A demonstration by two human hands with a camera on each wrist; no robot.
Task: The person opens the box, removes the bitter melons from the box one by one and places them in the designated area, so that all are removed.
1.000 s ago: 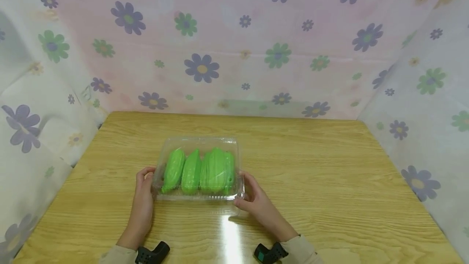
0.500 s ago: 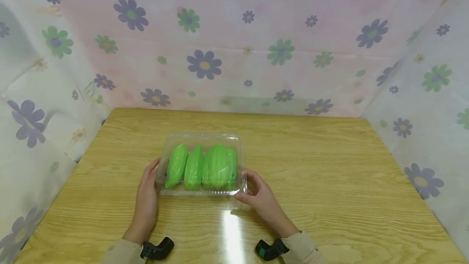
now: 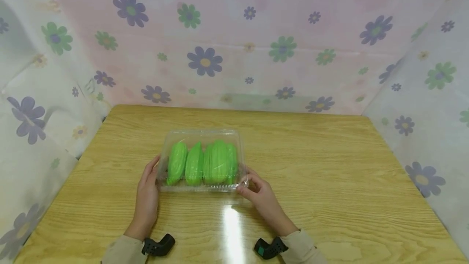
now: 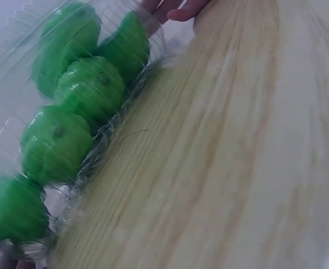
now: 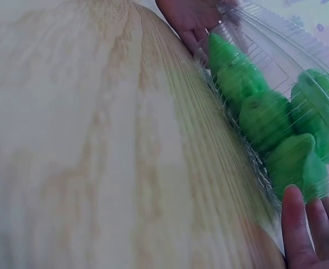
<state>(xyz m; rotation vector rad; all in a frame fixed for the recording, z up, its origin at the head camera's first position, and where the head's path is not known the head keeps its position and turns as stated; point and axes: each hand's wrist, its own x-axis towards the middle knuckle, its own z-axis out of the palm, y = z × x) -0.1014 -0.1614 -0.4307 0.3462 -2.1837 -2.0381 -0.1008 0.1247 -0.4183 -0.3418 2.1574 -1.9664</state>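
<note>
1. Hold the box level, green pods inside, between the fingers of left hand and right hand
2. Right thumb and forefinger pinch the near corner
3. Left fingers lie along the side; from here I cannot tell whether they curl under
4. Match pressure; thin walls may buckle
5. Table: widest room beyond right fingers; left edge nearer its fingers

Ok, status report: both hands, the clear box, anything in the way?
Left hand against the clear box at its left end, right hand pinching its near right corner. Several green pieces inside. No obstruction visible.
</note>
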